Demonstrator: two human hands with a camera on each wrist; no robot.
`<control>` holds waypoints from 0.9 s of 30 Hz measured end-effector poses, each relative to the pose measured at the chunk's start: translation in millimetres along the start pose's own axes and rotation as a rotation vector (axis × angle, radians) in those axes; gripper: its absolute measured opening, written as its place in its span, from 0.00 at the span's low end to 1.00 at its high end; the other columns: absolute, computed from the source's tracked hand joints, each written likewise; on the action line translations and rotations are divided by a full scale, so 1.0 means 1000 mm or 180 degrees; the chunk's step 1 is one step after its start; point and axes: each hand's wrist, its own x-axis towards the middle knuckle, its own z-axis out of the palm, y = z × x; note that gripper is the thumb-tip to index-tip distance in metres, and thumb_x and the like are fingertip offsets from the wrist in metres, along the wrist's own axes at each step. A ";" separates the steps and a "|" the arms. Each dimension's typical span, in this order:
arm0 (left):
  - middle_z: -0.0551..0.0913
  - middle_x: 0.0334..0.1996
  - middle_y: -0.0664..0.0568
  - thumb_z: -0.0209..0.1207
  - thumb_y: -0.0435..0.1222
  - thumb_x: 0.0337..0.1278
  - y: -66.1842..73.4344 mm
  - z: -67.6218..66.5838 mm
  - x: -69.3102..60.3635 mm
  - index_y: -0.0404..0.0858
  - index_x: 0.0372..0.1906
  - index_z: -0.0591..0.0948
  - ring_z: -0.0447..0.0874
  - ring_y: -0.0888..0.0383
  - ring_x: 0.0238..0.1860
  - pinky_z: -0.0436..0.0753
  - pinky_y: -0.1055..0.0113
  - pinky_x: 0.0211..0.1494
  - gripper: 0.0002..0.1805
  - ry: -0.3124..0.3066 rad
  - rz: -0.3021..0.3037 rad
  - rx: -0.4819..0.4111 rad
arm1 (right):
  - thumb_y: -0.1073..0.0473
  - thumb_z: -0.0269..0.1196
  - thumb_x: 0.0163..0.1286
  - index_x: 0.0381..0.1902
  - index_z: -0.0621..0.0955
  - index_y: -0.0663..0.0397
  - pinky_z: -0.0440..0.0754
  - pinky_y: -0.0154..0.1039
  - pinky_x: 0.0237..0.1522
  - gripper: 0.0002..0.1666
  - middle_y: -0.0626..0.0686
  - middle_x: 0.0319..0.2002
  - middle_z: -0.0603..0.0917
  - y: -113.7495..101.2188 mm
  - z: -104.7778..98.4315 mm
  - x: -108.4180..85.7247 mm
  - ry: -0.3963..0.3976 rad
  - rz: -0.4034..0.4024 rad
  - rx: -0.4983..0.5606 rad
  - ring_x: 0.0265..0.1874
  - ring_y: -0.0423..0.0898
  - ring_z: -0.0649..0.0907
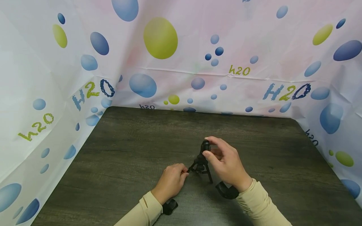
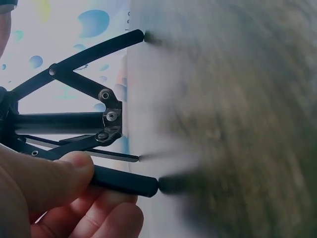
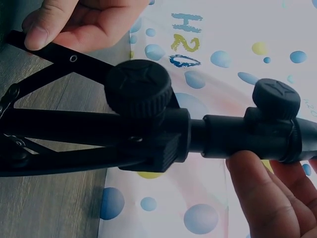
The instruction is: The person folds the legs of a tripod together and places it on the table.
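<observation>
A small black tripod (image 1: 201,160) stands on the dark table with its legs spread. My left hand (image 1: 171,180) pinches one tripod leg (image 2: 126,181) between thumb and fingers, near the leg's lower end. Around the upper column, my right hand (image 1: 227,161) holds the tripod by thumb and fingers. In the right wrist view, a large ridged knob (image 3: 138,89) sits at the leg collar and a smaller knob (image 3: 276,98) higher up. The left wrist view shows hinged braces joining the legs to the centre tube (image 2: 64,123). My right palm is hidden there.
The dark wood-grain table (image 1: 135,138) spreads around both hands. A white backdrop (image 1: 186,62) with blue and green dots and H2O lettering rises behind and at both sides. Black wrist devices (image 1: 170,206) hang below both wrists.
</observation>
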 end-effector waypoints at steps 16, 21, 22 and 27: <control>0.83 0.28 0.51 0.68 0.27 0.58 0.001 0.005 0.002 0.36 0.33 0.82 0.79 0.63 0.25 0.79 0.70 0.28 0.05 0.0211 0.0022 -0.0117 | 0.71 0.63 0.70 0.62 0.76 0.61 0.86 0.37 0.38 0.23 0.58 0.49 0.81 0.000 0.003 0.000 0.0030 -0.0027 0.0063 0.40 0.52 0.88; 0.83 0.29 0.51 0.68 0.26 0.57 0.002 0.006 0.003 0.36 0.33 0.82 0.81 0.61 0.27 0.80 0.70 0.29 0.05 0.0226 -0.0024 -0.0166 | 0.71 0.63 0.70 0.62 0.76 0.61 0.86 0.37 0.39 0.23 0.58 0.49 0.81 0.000 0.004 0.000 0.0037 -0.0015 0.0097 0.41 0.52 0.88; 0.83 0.29 0.51 0.69 0.27 0.57 0.002 0.006 0.003 0.36 0.33 0.82 0.81 0.61 0.27 0.80 0.70 0.30 0.06 0.0229 -0.0036 -0.0172 | 0.71 0.63 0.70 0.62 0.76 0.61 0.86 0.37 0.39 0.23 0.58 0.49 0.81 0.000 0.004 0.000 0.0041 -0.0012 0.0103 0.41 0.52 0.88; 0.85 0.30 0.51 0.69 0.27 0.57 0.002 0.007 0.004 0.36 0.33 0.83 0.83 0.60 0.29 0.81 0.70 0.30 0.05 0.0231 -0.0104 -0.0212 | 0.71 0.63 0.70 0.62 0.76 0.61 0.86 0.38 0.39 0.23 0.58 0.49 0.81 0.000 0.004 0.001 0.0055 -0.0028 0.0108 0.41 0.52 0.88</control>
